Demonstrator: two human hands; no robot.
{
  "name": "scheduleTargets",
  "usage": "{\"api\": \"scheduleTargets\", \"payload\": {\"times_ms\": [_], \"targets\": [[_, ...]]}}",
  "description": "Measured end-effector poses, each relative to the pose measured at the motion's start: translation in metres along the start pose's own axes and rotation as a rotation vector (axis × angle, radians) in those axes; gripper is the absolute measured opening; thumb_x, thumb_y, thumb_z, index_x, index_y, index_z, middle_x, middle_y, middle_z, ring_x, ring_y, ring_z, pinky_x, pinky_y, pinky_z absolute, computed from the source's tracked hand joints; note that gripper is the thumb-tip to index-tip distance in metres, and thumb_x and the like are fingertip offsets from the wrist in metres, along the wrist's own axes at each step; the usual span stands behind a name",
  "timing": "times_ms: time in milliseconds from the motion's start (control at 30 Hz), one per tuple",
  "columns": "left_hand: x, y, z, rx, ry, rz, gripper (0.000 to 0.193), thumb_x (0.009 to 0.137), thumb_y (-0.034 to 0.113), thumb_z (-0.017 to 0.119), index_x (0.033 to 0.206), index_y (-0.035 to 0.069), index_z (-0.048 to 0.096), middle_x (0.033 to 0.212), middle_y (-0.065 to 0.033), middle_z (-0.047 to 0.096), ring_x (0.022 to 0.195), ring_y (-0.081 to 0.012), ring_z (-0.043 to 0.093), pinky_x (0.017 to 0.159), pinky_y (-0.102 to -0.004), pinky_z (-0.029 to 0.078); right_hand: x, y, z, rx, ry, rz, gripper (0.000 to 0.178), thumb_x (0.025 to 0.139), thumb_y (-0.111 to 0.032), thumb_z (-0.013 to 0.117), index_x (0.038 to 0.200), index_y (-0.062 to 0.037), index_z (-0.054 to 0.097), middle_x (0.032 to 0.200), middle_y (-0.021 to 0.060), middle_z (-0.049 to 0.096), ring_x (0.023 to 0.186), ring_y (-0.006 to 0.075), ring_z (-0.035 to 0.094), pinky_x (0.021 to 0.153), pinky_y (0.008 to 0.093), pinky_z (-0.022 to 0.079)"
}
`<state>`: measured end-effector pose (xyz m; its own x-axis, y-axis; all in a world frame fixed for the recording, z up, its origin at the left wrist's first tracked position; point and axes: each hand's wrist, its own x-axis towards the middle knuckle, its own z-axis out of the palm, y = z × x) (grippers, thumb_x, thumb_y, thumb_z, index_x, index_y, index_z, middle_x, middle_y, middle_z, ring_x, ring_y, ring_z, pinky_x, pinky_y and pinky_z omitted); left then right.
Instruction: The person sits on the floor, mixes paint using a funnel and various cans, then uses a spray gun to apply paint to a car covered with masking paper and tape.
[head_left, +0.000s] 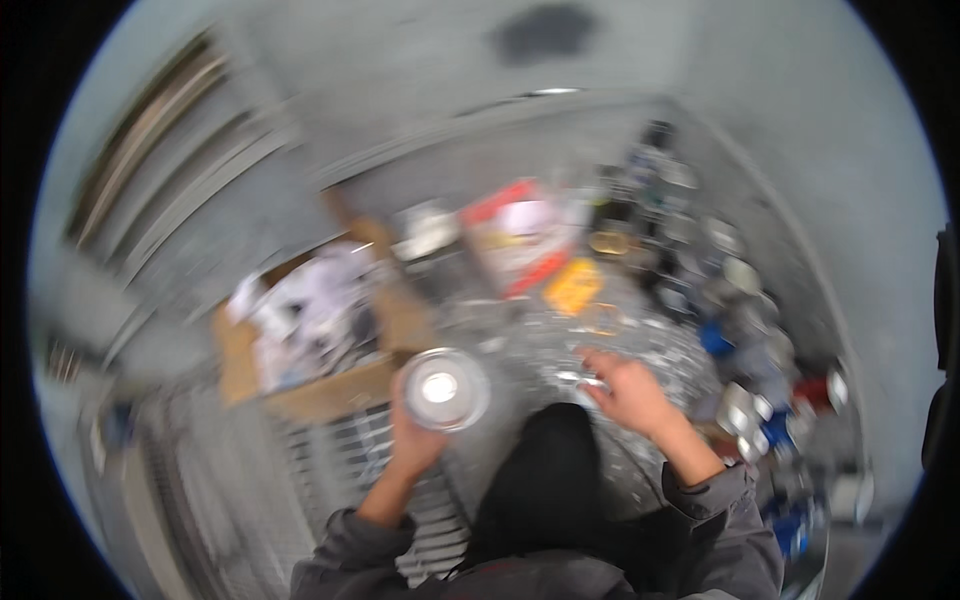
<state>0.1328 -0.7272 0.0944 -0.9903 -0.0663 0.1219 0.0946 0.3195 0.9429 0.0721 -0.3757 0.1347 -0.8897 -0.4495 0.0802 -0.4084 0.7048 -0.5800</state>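
The picture is blurred by motion. My left hand (pixel 412 432) holds a clear round glass vessel (pixel 445 389) up toward the camera, its mouth or base facing me with a bright spot in the middle. My right hand (pixel 625 388) reaches forward to the right of it, fingers spread over a surface covered with clear glassware (pixel 600 350); a small shiny piece sits at its fingertips, and whether it grips it is unclear. Both forearms wear grey sleeves.
An open cardboard box (pixel 310 335) with white packing stands at the left. Behind are a red-and-white package (pixel 520 235) and a yellow item (pixel 573 285). Jars and blue and red objects (pixel 760 390) crowd the right side. A wire rack (pixel 340 450) lies below the box.
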Motion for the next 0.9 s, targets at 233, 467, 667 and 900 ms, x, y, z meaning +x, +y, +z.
{"api": "scheduleTargets", "payload": {"times_ms": [233,467,667,900], "targets": [[0.099,0.008,0.251,-0.266,-0.524,-0.035,0.052,0.081,0.007,0.088,0.127,0.000,0.066,0.120,-0.0106,0.074,0.109,-0.0206,0.070,0.097,-0.0368,0.054,-0.249,-0.006,-0.108,-0.311,-0.359,0.603,0.049,0.094,-0.032,0.073,0.138,-0.0127,0.061,0.104,0.0141,0.074,0.094,0.0391,0.073,0.080,0.0507,0.058],[0.126,0.086,0.580,-0.296,-0.783,0.320,0.059,0.078,0.025,0.092,0.125,-0.002,0.068,0.118,-0.0159,0.077,0.110,-0.0266,0.073,0.096,-0.0403,0.055,-0.354,-0.069,-0.094,-0.087,-0.117,0.954,0.046,0.098,-0.038,0.069,0.136,-0.0125,0.063,0.096,0.0170,0.074,0.087,0.0390,0.073,0.075,0.0499,0.059],[0.095,0.127,0.717,-0.271,-0.686,0.360,0.060,0.078,0.027,0.092,0.122,-0.003,0.065,0.117,-0.0192,0.076,0.109,-0.0332,0.073,0.094,-0.0440,0.056,-0.370,-0.082,-0.110,0.151,0.183,0.870,0.051,0.096,-0.031,0.073,0.139,-0.0071,0.062,0.099,0.0164,0.072,0.093,0.0373,0.071,0.083,0.0443,0.057],[0.105,0.103,0.722,-0.116,-0.707,0.485,0.073,0.076,0.026,0.091,0.135,-0.003,0.059,0.133,-0.0254,0.067,0.124,-0.0387,0.065,0.105,-0.0479,0.051,-0.364,-0.069,-0.116,0.162,0.073,0.936,0.051,0.092,-0.021,0.074,0.139,-0.0070,0.062,0.110,0.0191,0.071,0.101,0.0406,0.067,0.090,0.0490,0.054]]}}
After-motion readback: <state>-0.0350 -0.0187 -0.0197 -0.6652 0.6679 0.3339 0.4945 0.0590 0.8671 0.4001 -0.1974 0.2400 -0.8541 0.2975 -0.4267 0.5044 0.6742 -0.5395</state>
